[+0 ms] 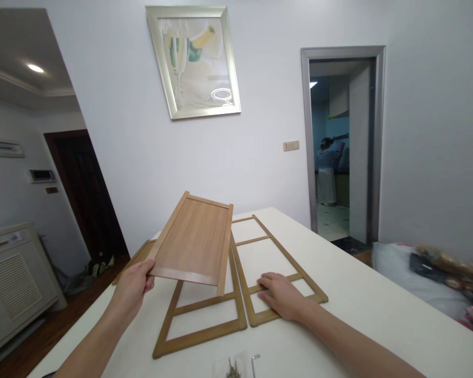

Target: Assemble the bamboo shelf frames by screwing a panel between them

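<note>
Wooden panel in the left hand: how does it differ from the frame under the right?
The panel has a filled face; the frame is open between its bars. The panel is held up, tilted, by the left hand; the frame lies flat on the table under the right hand. Both look wooden and brown.

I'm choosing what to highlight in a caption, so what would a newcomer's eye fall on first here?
Probably the wooden panel, held up over the table by the left hand at its near left corner. Next, the left open frame, partly hidden by the panel, and the right open frame, where the right hand lies over a crossbar. Above, a framed picture hangs on the wall.
</note>
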A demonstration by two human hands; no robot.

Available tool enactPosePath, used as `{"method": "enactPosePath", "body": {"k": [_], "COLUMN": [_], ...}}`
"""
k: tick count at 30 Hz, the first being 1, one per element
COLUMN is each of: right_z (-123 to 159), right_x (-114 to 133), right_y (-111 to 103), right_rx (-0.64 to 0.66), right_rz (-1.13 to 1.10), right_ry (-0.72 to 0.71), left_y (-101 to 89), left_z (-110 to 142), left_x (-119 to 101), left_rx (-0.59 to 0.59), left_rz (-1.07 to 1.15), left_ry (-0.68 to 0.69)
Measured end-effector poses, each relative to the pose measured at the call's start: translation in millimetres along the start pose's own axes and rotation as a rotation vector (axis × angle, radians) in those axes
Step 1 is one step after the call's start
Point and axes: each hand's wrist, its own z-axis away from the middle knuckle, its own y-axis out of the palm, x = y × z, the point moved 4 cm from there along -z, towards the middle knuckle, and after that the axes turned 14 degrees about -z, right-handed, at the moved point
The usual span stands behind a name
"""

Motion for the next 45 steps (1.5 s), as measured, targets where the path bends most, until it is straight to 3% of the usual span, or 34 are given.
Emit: {"method": "enactPosePath", "body": {"k": [2,5,9,15,21,24,27,30,36,45], "right_z": [0,-1,-1,-4,-18,-34,-53,-69,-76,-58], "right_x": [-2,-2,-1,0,9,16,28,36,38,36], "right_y": [-1,-2,-3,-4,2,8,15,22,36,46], "right_rx": [-0.011,-0.025,-0.043,-0.155,-0.254,-0.24,-0.181,-0.172,-0.22,-0.341], "right_rz": [-0.009,-0.013,-0.018,-0.112,-0.46,-0.647,-0.861,-0.997,-0.938,-0.686], "right_ry": [0.012,0.011,-0.016,-0.009,0.079,0.16,0.11,0.044,0.009,0.048], "left_y": [5.8,12.8,16.9,27.9,43.7,49.0,50.6,45.3,23.3,23.1], "left_z": [15,35,50,60,60,55,48,40,27,32], "left_x": [26,59,81,87,83,79,77,78,80,93], "left_rx": [0.035,0.054,0.055,0.108,0.179,0.2,0.242,0.306,0.316,0.359], "left_rz": [0.224,0.371,0.43,0.437,0.475,0.521,0.537,0.396,-0.217,-0.272], "left_ry": [-0.124,-0.326,-0.397,-0.355,-0.303,-0.262,-0.198,-0.125,0.124,0.144]}}
